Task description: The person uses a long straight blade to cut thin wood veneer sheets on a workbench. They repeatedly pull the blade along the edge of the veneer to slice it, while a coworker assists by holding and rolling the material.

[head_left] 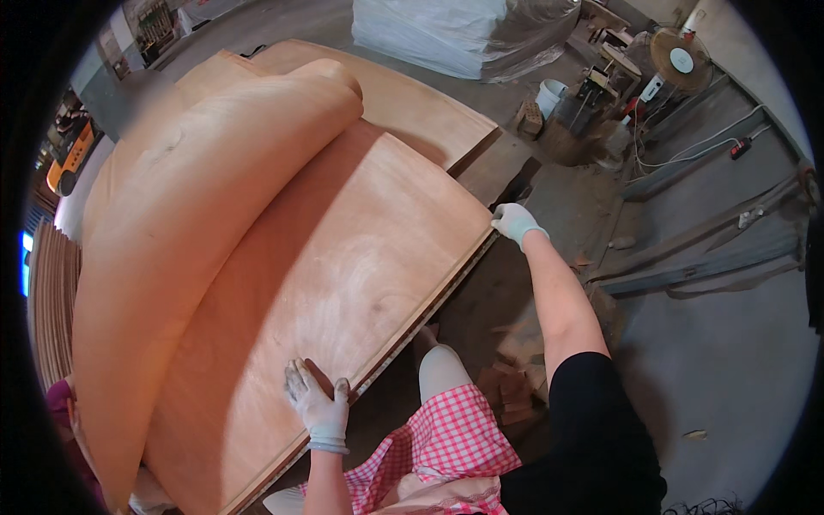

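Observation:
A large thin wood veneer sheet (343, 257) lies on top of a stack of plywood boards (429, 296). Its far side is folded over in a big curl (197, 197). My left hand (318, 402), in a pale glove, rests flat on the sheet near the stack's near edge, fingers spread. My right hand (515, 221), also gloved, is stretched out and holds the sheet's right corner at the edge of the stack.
A second pile of boards (412, 103) lies behind. A wrapped white pallet load (463, 34), a bucket (549, 90), a fan (678, 56), cables and metal beams (704, 257) stand on the concrete floor to the right. Another person's sleeve (58, 403) shows at lower left.

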The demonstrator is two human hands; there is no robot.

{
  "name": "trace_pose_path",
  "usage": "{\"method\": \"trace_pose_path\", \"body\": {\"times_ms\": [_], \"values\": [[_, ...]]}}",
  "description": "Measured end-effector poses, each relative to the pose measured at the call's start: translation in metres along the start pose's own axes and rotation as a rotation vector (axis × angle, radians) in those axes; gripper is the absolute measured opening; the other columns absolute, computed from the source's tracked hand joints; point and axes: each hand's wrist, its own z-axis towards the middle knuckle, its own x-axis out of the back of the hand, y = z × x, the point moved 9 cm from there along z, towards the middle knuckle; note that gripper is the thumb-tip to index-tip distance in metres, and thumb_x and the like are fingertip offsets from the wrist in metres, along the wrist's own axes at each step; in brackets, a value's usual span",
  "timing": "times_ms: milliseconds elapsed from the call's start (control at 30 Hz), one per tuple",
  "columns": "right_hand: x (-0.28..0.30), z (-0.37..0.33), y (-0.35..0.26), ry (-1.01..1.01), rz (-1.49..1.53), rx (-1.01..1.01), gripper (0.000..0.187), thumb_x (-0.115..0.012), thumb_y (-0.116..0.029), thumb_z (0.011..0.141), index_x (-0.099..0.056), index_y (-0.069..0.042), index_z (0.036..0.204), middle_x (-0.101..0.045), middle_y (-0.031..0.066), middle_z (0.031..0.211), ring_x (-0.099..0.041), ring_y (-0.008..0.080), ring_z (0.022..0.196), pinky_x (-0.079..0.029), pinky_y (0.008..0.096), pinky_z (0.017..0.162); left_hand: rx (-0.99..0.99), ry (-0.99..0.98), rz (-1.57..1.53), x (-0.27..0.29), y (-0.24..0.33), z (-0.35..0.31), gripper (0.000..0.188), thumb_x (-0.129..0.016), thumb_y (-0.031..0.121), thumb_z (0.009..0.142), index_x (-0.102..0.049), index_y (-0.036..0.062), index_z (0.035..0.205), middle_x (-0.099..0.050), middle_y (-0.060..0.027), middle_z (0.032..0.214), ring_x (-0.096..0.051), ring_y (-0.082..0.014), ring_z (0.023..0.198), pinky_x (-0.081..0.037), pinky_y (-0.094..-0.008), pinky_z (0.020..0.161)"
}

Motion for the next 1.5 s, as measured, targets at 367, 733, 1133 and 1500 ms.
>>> {"method": "trace_pose_path", "body": {"times_ms": [367,733,1133,1500], "values": [[-0.079,-0.273,-0.216,-0.169,0.839,0.356,0.018,-0.066,-0.010,0.095,-0.066,0.002,0.109,-0.068,0.0201,0.116,-0.067,0.0281,0.106,-0.051,0.0381,0.094,-0.142,0.159,-0.589,0.060,0.059,-0.060,0.032,-0.079,0.026,0.084,-0.072,0.0070,0.109,-0.070,-0.0164,0.102,-0.068,-0.0342,0.095,-0.055,-0.0444,0.083],[-0.132,-0.423,-0.378,-0.627,0.856,0.557,0.021,-0.067,-0.011,0.096,-0.067,0.001,0.114,-0.068,0.0180,0.123,-0.067,0.0223,0.109,-0.053,0.0337,0.095,0.236,0.489,-1.250,0.102,-0.109,-0.164,0.005,-0.071,0.000,0.084,-0.071,0.0014,0.089,-0.068,-0.0052,0.086,-0.063,-0.0146,0.079,-0.053,-0.0293,0.073],[-0.110,-0.260,-0.306,-0.181,-0.164,0.769,0.033,-0.067,-0.027,0.091,-0.071,0.006,0.097,-0.072,0.0221,0.090,-0.071,0.0337,0.085,-0.054,0.0427,0.079,1.057,0.999,-0.422,0.228,-0.626,-0.379,0.016,-0.071,0.008,0.085,-0.075,0.0019,0.100,-0.072,-0.0050,0.088,-0.062,-0.0146,0.079,-0.053,-0.0319,0.076],[-0.146,-0.228,-0.318,-0.294,-0.335,0.515,0.042,-0.074,-0.045,0.079,-0.076,-0.004,0.089,-0.072,0.0238,0.092,-0.070,0.0390,0.092,-0.054,0.0477,0.085,1.049,0.882,0.304,0.229,-0.544,-0.313,0.046,-0.064,0.007,0.088,-0.061,0.0013,0.133,-0.067,-0.0097,0.098,-0.062,-0.0217,0.077,-0.056,-0.0387,0.074]]}}
